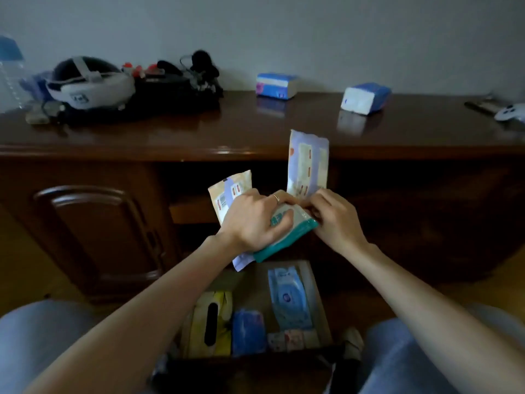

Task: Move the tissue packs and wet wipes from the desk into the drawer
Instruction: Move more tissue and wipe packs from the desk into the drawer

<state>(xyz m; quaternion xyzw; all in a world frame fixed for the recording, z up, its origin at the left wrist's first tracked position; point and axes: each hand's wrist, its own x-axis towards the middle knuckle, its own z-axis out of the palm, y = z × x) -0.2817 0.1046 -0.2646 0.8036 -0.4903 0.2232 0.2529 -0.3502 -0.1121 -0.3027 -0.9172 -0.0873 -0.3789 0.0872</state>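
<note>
My left hand (251,220) grips a teal-edged wet wipes pack (287,237) together with a beige and purple pack (230,191) that sticks out behind its fingers. My right hand (335,220) pinches the bottom of an upright purple wet wipes pack (308,163). Both hands hover above the open drawer (319,294), which holds a light blue wipes pack (288,300), a blue tissue pack (248,331), a yellow tissue pack (211,322) and small packets. Two blue tissue packs (277,85) (365,98) lie at the back of the dark wooden desk (199,129).
A white and black headset (88,83) and a heap of black cables and gear (181,83) fill the desk's back left. A white controller (511,112) lies at its far right. A cabinet door (93,237) is to the left of the drawer. My knees flank the drawer.
</note>
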